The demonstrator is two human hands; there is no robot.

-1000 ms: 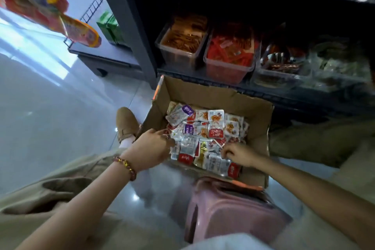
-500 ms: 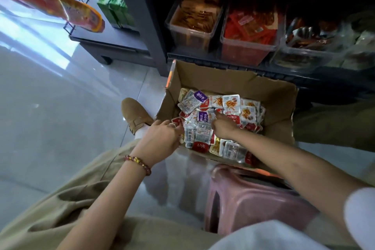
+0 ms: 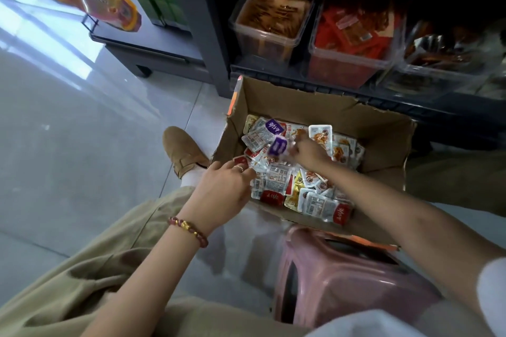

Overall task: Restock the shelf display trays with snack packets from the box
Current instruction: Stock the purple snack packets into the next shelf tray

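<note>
Head-camera view: right hand [image 3: 308,152] pinches a purple packet [image 3: 278,146] over the heaped box [image 3: 301,104]; left hand [image 3: 224,190] grip unclear; shelf trays [image 3: 350,61] await restocking.

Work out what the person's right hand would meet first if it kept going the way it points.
Most likely the blurred purple packet, just beyond the right hand in the box; the blur hides whether they touch.
</note>
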